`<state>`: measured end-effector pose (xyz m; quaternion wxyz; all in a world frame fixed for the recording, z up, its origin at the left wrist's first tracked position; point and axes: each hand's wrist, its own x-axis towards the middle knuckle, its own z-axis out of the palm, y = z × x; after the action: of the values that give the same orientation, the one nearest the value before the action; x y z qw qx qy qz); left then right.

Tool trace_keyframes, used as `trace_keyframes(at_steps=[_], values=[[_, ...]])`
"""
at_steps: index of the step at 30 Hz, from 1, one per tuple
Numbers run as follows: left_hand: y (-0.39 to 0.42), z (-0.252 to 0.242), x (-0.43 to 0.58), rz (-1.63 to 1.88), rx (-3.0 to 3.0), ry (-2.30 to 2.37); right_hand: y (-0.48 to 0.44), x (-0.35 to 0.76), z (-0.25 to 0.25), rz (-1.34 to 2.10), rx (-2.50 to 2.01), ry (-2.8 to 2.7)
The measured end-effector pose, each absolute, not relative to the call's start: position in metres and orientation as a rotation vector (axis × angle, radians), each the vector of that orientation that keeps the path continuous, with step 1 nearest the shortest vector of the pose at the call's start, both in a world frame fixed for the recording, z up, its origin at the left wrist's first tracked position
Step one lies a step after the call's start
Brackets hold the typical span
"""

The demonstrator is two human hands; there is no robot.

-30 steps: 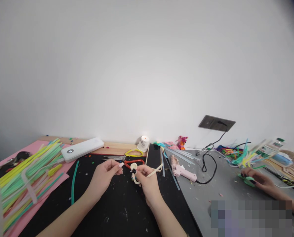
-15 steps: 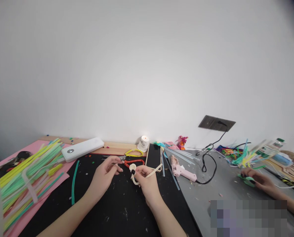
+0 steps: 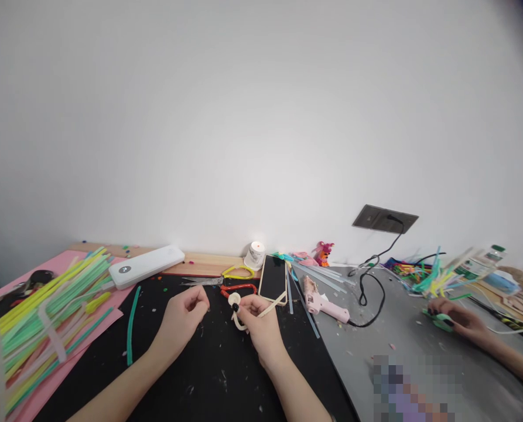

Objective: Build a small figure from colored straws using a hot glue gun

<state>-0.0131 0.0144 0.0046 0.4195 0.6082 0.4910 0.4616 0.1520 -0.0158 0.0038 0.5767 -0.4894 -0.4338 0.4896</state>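
Right hand [image 3: 261, 324] pinches a cream looped straw figure [image 3: 235, 305] with black bead.

The left hand [image 3: 183, 316] draws back from the cream craft piece [image 3: 235, 303] — a second ago its fingertips reached right up beside it, now they curl into a loose fist a little apart, uncovering the scissors [image 3: 219, 283] behind. The right hand [image 3: 261, 322] has eased slightly toward the person, carrying the piece with it — the black bead now sits lower and a touch further left.
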Motion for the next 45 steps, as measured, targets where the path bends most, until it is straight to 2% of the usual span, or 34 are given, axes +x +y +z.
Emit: trace_keyframes(at_steps=[24,31,45], values=[[0.017,0.002,-0.016,1.138,1.156,0.776,-0.016,0.152,0.004,1.168,-1.145,-1.024],[0.017,0.004,-0.014,1.132,1.04,0.914,-0.017,0.152,0.003,1.158,-1.158,-1.033],[0.023,0.001,-0.008,1.119,1.189,1.13,-0.017,0.152,0.004,1.15,-1.165,-1.035]])
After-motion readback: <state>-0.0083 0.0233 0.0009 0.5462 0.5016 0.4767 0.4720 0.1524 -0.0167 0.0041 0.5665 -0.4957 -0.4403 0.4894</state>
